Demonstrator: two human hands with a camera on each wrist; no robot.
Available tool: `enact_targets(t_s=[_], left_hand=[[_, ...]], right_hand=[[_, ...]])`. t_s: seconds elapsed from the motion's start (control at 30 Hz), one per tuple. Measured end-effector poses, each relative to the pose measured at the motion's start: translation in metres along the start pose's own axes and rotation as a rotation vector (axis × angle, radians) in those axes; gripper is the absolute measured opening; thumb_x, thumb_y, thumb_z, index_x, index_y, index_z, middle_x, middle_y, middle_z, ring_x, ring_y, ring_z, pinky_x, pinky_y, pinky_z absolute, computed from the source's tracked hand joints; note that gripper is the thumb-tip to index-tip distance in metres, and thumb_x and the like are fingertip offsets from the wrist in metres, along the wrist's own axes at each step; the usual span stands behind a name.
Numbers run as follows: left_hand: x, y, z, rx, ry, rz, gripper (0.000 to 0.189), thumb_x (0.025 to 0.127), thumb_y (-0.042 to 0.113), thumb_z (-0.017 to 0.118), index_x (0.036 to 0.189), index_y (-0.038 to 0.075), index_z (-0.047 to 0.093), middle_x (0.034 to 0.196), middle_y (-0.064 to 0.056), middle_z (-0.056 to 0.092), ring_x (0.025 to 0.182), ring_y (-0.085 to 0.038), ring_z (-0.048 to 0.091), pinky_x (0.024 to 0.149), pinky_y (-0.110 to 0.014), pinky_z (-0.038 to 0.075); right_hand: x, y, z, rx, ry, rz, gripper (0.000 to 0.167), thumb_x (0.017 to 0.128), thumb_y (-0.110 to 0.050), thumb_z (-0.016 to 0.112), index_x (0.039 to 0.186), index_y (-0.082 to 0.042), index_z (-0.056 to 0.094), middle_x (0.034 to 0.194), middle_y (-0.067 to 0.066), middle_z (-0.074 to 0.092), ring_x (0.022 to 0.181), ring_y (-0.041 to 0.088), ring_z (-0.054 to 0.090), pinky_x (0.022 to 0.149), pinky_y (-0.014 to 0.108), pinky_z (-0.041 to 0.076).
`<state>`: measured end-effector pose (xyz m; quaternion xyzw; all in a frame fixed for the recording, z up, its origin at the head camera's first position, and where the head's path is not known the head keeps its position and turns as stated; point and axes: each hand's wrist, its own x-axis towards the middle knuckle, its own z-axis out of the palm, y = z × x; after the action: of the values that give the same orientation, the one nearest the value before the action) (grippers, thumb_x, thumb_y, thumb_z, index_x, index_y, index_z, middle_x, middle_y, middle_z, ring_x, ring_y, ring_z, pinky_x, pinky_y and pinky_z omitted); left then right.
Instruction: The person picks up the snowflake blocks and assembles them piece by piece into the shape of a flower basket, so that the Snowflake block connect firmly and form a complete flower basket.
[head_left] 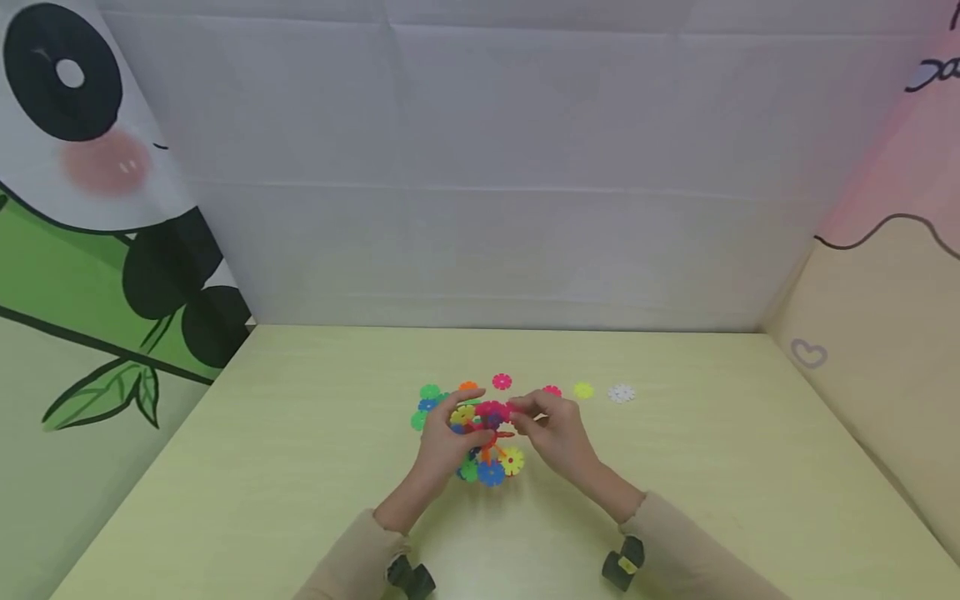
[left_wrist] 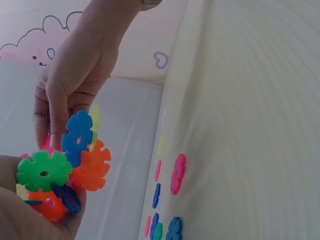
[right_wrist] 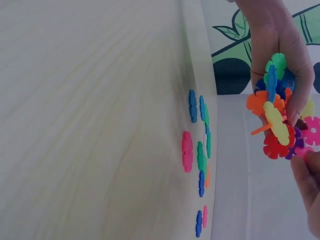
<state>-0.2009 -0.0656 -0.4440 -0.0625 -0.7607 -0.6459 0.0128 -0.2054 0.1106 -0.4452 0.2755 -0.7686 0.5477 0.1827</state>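
My left hand [head_left: 441, 442] grips a cluster of interlocked flower-shaped plastic discs [head_left: 491, 473], held up above the table. Blue, green, yellow, orange, red, purple and pink pieces make up the cluster, and they stick out at different angles. On its right side my right hand [head_left: 557, 427] pinches a pink notched disc [right_wrist: 303, 151] between thumb and fingertips, right at the edge of the cluster. From the left wrist view, a green disc [left_wrist: 45, 171] and an orange disc [left_wrist: 92, 167] face the camera, while the left palm hides part of the cluster.
Loose discs lie on the pale table [head_left: 300, 467] behind the hands. Among them are a pink disc [head_left: 502, 381], a yellow disc [head_left: 583, 390], a white disc [head_left: 621, 392] and a green disc [head_left: 430, 391]. A white back wall [head_left: 480, 250] and printed side panels enclose the table.
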Motion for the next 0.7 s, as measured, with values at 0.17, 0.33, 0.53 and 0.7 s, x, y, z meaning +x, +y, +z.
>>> enact_targets(t_s=[0.17, 0.33, 0.53, 0.7], left_hand=[[-0.001, 0.001, 0.001, 0.016, 0.012, -0.012, 0.046, 0.079, -0.002, 0.073, 0.123, 0.005, 0.060, 0.133, -0.017, 0.047, 0.128, -0.040, 0.033, 0.084, -0.043, 0.052], [0.000, -0.001, -0.002, 0.045, -0.064, -0.048, 0.049, 0.084, 0.007, 0.072, 0.129, 0.007, 0.055, 0.134, -0.018, 0.045, 0.127, -0.040, 0.034, 0.087, -0.046, 0.050], [0.001, -0.001, -0.017, 0.080, -0.326, 0.016, 0.062, 0.092, 0.018, 0.065, 0.146, 0.012, 0.036, 0.146, -0.016, 0.034, 0.132, -0.039, 0.030, 0.100, -0.062, 0.030], [0.000, -0.004, -0.024, 0.152, -0.448, 0.154, 0.061, 0.094, 0.015, 0.060, 0.148, 0.013, 0.032, 0.148, -0.014, 0.033, 0.134, -0.036, 0.029, 0.101, -0.065, 0.025]], right_hand=[[-0.001, 0.006, 0.002, -0.018, -0.023, -0.026, 0.014, 0.081, 0.010, 0.070, 0.095, 0.005, 0.068, 0.082, 0.013, 0.069, 0.068, 0.020, 0.065, 0.058, 0.026, 0.055], [0.003, 0.005, -0.003, -0.045, -0.057, -0.032, 0.016, 0.081, 0.007, 0.070, 0.097, 0.004, 0.066, 0.084, 0.011, 0.070, 0.069, 0.024, 0.066, 0.058, 0.025, 0.055], [0.012, 0.007, -0.013, -0.008, -0.087, 0.116, 0.013, 0.084, 0.002, 0.070, 0.093, 0.004, 0.062, 0.082, 0.011, 0.068, 0.071, 0.030, 0.067, 0.064, 0.026, 0.055], [0.020, -0.009, -0.019, 0.025, -0.155, 0.173, 0.007, 0.084, 0.006, 0.068, 0.087, 0.007, 0.061, 0.081, 0.018, 0.067, 0.072, 0.036, 0.066, 0.064, 0.028, 0.055]])
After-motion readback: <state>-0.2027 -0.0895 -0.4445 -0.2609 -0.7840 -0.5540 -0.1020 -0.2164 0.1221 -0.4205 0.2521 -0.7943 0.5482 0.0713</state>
